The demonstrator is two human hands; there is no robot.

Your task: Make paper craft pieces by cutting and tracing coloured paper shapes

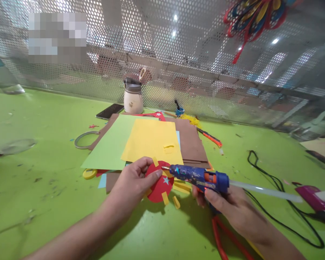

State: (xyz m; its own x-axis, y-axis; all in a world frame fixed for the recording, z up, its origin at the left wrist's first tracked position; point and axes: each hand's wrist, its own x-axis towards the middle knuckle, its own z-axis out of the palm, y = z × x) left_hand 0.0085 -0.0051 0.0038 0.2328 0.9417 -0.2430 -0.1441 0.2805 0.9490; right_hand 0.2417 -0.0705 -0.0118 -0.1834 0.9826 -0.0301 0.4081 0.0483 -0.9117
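Note:
Between the thumb and fingers of my left hand (137, 177) is a red paper circle (155, 189), with short yellow strips around its rim and a pale blue star on it. My right hand (230, 206) is wrapped round the handle of a blue hot glue gun (192, 174), a clear glue stick (265, 189) jutting from its rear. The gun's metal nozzle is at the circle's upper edge, close to my left thumb; whether it touches the paper I cannot tell. Loose yellow paper strips (176, 202) lie just right of the circle.
Beyond my hands lie stacked yellow (151, 139), green (108, 144) and brown sheets (195, 141). A white jar-like bottle (133, 99) and a dark phone (110, 111) stand and lie behind them. A black cord (280, 182) loops at right, near a magenta glue gun (314, 198). Red-handled scissors or pliers (219, 236) sit below my right hand.

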